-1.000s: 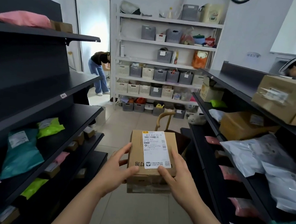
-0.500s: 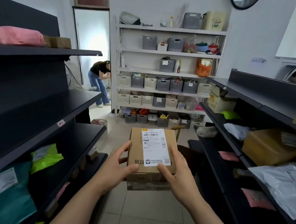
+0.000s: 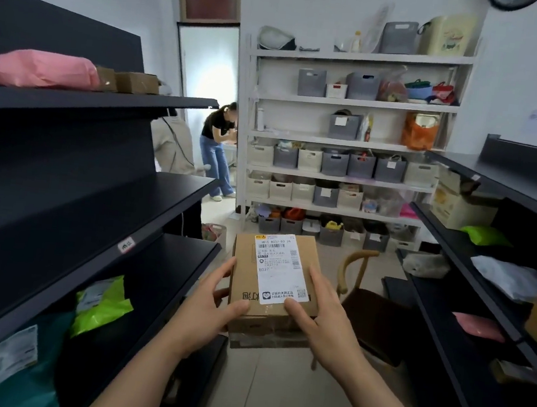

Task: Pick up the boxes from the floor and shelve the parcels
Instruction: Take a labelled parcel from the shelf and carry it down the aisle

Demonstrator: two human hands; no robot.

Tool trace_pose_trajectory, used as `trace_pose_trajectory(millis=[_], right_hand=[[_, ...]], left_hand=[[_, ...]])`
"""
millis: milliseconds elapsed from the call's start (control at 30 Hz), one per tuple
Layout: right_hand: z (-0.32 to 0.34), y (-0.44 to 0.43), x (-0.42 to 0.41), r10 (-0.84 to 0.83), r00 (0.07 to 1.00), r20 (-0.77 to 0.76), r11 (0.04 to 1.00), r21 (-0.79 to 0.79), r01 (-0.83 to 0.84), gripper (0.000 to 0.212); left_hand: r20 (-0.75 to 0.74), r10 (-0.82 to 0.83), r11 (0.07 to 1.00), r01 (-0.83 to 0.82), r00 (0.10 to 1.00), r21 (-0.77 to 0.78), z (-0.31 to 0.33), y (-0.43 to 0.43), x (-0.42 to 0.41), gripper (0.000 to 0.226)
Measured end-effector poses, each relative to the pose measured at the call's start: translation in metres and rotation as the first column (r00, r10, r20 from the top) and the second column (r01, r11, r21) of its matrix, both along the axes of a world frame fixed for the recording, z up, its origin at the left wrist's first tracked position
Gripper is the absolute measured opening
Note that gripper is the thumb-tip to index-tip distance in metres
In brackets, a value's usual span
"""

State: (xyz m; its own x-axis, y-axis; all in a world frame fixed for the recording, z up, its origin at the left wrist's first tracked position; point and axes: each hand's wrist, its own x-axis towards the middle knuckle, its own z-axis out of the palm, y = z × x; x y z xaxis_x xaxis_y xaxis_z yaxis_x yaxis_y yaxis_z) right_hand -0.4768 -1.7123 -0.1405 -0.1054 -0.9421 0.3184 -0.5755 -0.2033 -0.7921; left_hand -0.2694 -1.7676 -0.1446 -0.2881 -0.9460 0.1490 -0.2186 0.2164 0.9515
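Note:
A small brown cardboard box (image 3: 246, 277) with a white shipping label on top is held in front of me, above the tiled aisle floor. My left hand (image 3: 208, 309) grips its left side, thumb on the top edge. My right hand (image 3: 321, 321) grips the right side, thumb pressing the label's lower corner. Dark shelves run along both sides: the left shelving (image 3: 102, 199) has bare boards at mid height, with green and teal parcels lower down. The right shelving (image 3: 470, 291) carries grey, green and pink bags.
A wooden chair (image 3: 372, 310) stands in the aisle just right of the box. A white rack of storage bins (image 3: 343, 171) closes the far end. Another person (image 3: 216, 151) stands bent over by the doorway. A pink bag (image 3: 39, 68) and small boxes lie on the left top shelf.
My view has moved forward along the aisle and lifted; the shelves slid past and the far rack looks nearer. The box stays held the same way in both hands.

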Motion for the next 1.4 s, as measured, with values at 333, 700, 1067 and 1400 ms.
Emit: trace_pose_trajectory(millis=[333,700,1067,1400], right_hand=[[0.014,-0.137,-0.025,0.265,0.963,-0.047,0.96,-0.077,-0.268,0.062],[0.023,-0.235,0.014,0.563,0.822,-0.09,0.816,-0.099,-0.57,0.063],[0.069,-0.276,0.127,0.742,0.659,-0.119,0.638,-0.177,-0.75,0.06],[0.094,-0.281,0.235,0.84,0.535,-0.089,0.518,-0.162,-0.84,0.06]], left_hand=[[0.004,0.273,0.96,-0.272,0.962,-0.067,0.012,-0.081,-0.017,0.078],[-0.033,0.563,0.824,-0.564,0.826,-0.06,0.023,-0.102,0.008,0.077],[-0.112,0.726,0.675,-0.734,0.678,-0.068,0.076,-0.09,0.096,0.075],[-0.12,0.816,0.559,-0.825,0.565,-0.081,0.102,-0.067,0.177,0.074]])
